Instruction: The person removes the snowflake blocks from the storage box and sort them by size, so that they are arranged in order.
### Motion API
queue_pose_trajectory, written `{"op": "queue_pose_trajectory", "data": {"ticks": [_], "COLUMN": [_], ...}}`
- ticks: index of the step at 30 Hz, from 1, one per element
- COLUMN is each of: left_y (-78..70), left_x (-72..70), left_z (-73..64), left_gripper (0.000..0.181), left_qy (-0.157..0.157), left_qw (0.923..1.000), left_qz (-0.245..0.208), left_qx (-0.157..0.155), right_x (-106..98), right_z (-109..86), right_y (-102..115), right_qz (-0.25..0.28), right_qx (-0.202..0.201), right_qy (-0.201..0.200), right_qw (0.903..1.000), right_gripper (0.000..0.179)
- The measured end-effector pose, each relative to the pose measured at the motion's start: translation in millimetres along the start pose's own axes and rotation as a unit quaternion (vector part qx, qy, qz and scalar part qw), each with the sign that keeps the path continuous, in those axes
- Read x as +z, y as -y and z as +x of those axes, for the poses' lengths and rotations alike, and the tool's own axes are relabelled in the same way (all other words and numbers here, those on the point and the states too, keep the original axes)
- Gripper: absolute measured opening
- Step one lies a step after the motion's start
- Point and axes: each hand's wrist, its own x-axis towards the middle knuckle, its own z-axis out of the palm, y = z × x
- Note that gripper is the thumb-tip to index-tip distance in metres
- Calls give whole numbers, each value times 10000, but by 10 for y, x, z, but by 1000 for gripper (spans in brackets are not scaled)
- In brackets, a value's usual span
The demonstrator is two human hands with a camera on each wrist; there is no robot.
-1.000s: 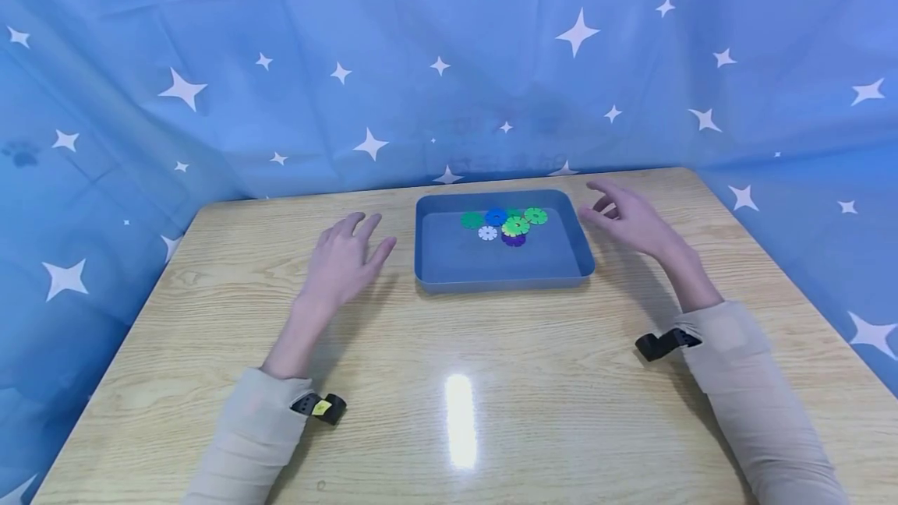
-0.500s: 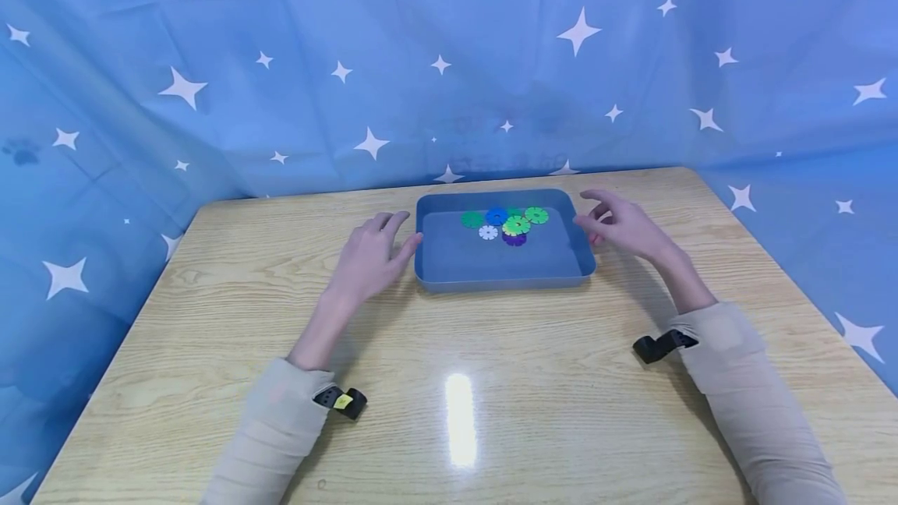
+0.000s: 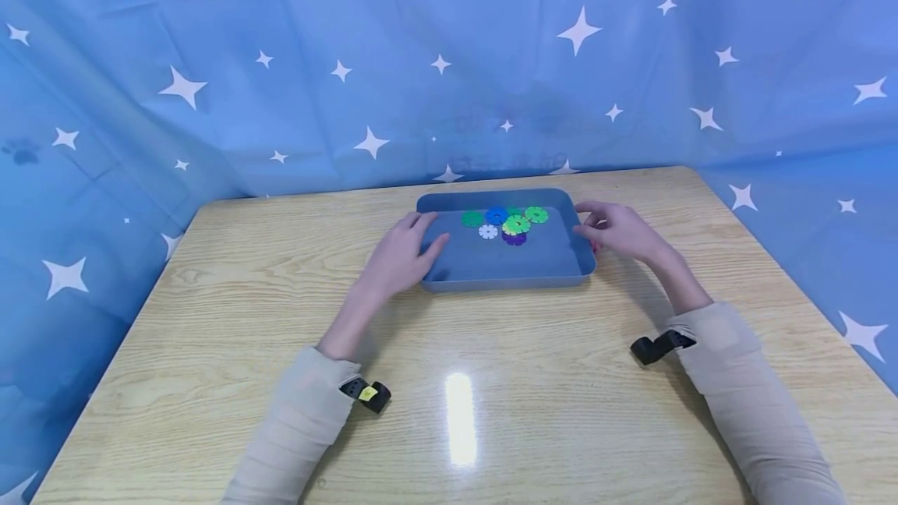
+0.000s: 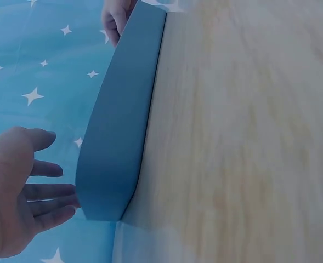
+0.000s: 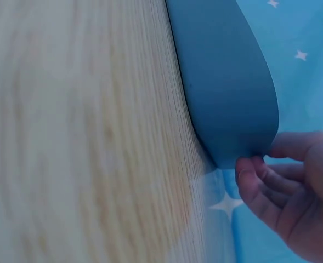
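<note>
A shallow blue-grey tray (image 3: 505, 280) sits near the back of the table. Inside it lie several notched plastic discs: a green one (image 3: 472, 219), a blue one (image 3: 496, 215), a white one (image 3: 488, 232), a light green one (image 3: 536, 214) and a purple one (image 3: 514, 239), some overlapping. My left hand (image 3: 403, 256) reaches over the tray's left rim, fingers spread and relaxed; the left wrist view has its fingertips right by the tray's corner. At the right rim, my right hand (image 3: 620, 232) pinches the wall, with thumb (image 5: 295, 145) and curled fingers (image 5: 254, 189) at its edge.
The wood-grain table (image 3: 519, 380) spreads out in front of the tray. Behind it hangs a blue cloth (image 3: 449, 100) with white stars. Black wrist cameras (image 3: 375, 396) sit on both sleeves.
My left hand has moved right, from beside the tray to over its left rim. My right hand has come down slightly and closed in on the right rim. The tray has stayed put.
</note>
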Motion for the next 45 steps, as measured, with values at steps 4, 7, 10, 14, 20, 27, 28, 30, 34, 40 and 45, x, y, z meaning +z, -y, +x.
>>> {"op": "queue_pose_trajectory", "data": {"ticks": [4, 7, 10, 14, 20, 27, 28, 30, 34, 40, 45], "left_y": [-20, -21, -19, -13, 13, 72, 74, 70, 79, 113, 130], "left_x": [83, 144, 199, 263, 350, 425, 431, 444, 489, 519, 531], "left_z": [90, 165, 243, 341, 470, 613, 635, 678, 738, 751, 749], "left_gripper": [51, 51, 50, 48, 45, 44, 44, 43, 43, 42, 41], "left_qy": [214, 322, 367, 379, 428, 564, 583, 625, 760, 975, 1037], "left_qw": [9996, 9983, 9962, 9940, 9906, 9876, 9871, 9862, 9846, 9809, 9763], "left_qz": [-195, -486, -788, -1021, -1288, -1452, -1474, -1514, -1535, -1595, -1810], "left_qx": [-4, -23, -42, -79, -164, -208, -207, -232, -359, -535, -572], "right_x": [-3, -2, -2, 3, 14, 18, 18, 15, 17, 23, 17], "right_z": [-1, 12, 24, 30, 25, 23, 23, 20, 14, 22, 13], "right_y": [-12, -31, -47, -42, -12, -37, -38, -40, -44, -51, -41], "right_qz": [-107, -167, -221, -200, -179, -209, -213, -214, -239, -287, -296], "right_qx": [-24, -50, -42, -31, -55, -28, -25, -11, 10, 1, -16], "right_qy": [78, 120, 136, 161, 141, 167, 166, 166, 153, 161, 164], "right_qw": [9999, 9998, 9997, 9997, 9997, 9996, 9996, 9996, 9996, 9995, 9994], "right_gripper": [54, 53, 52, 52, 51, 51, 52, 52, 52, 52, 51]}}
